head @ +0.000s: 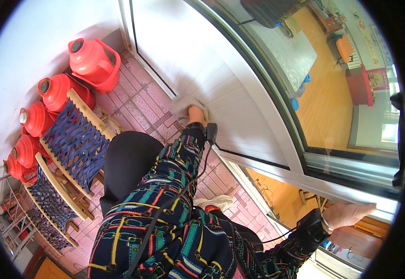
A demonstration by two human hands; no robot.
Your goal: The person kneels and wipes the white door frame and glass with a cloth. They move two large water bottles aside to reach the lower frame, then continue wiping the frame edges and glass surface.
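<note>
My left hand [196, 115] presses a greyish cloth [182, 105] low against a white panelled door [244, 104]. The cloth wraps the fingers, so they are mostly hidden. Out to the right, my right hand [345, 214] grips the edge frame of the same door, its thumb or a finger lying along the frame. Glass [331, 104] fills the part of the door above the white panel. Black devices with cables are strapped at both of my wrists.
Several red thermos flasks [92, 64] line the wall at left. Wooden folding stools with woven strap seats [77, 139] stand before them, by a metal rack [4, 209]. Pink patterned tiles [139, 101] cover the floor. A table [286, 52] shows through the glass.
</note>
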